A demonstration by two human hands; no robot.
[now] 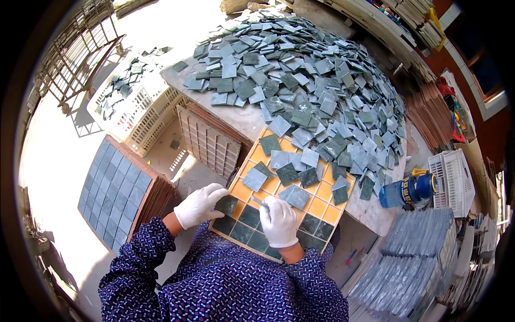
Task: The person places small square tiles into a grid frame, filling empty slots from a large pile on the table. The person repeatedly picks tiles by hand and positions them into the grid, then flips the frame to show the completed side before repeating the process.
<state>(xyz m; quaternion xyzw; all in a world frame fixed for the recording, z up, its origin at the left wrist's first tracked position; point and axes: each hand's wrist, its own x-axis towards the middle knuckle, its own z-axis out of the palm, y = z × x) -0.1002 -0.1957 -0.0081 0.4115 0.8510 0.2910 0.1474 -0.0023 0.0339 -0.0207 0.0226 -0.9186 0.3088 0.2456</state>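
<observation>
A yellow-orange grid tray (323, 192) lies in front of me, tilted toward my body, its squares divided by pale ribs. Dark green stone tiles (241, 232) sit in its nearest rows, while loose grey-green tiles (294, 196) lie askew over its middle and far part. White-gloved, my left hand (199, 206) grips a dark square tile (227, 204) by its edge at the tray's left side. My right hand (279, 222), also gloved, is over the near rows with its fingers pinched around a grey tile (258, 200), seen nearly edge-on. Its palm side is hidden.
A big heap of tiles (322, 80) covers the table beyond the tray. To the left are a stack of filled tile panels (115, 188), empty grid trays (206, 140) and a white crate (150, 115). A blue bottle (399, 191) and wrapped tile stacks (413, 257) are at right.
</observation>
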